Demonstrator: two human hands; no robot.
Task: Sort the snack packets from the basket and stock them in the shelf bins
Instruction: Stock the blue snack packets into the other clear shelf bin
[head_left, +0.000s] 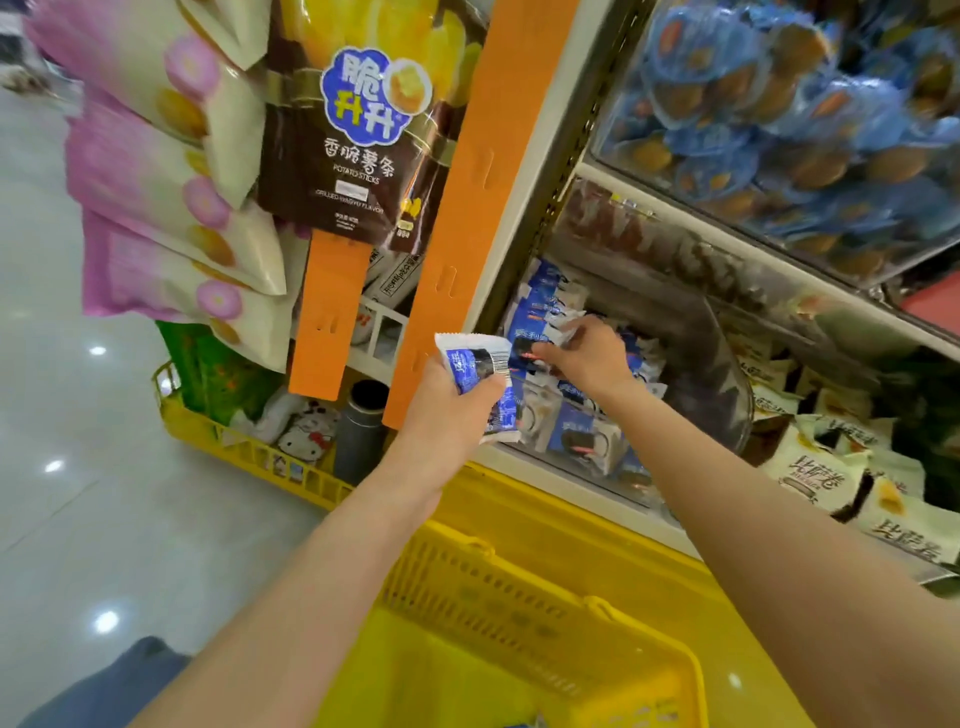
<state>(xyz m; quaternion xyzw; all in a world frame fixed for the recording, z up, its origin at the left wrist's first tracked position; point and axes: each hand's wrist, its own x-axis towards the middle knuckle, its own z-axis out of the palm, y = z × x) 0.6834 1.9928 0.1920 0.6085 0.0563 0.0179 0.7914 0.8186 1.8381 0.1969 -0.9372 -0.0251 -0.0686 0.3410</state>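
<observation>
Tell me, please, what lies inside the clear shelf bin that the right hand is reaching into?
Blue-and-white snack packets fill the clear bin, piled loosely. The right hand is on the pile and covers the packets beneath it; the bin's floor is hidden too.

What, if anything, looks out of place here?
A grey flask and a cartoon-cat pouch sit in the yellow crate at far left; they look like personal items rather than snacks.

Bin (727, 395) mouth is open under the shelf rail (623, 193). Orange strip (467, 208) crowds its left edge. Blue packets (576, 441) pile inside, and the basket (519, 571) stands close below.
</observation>
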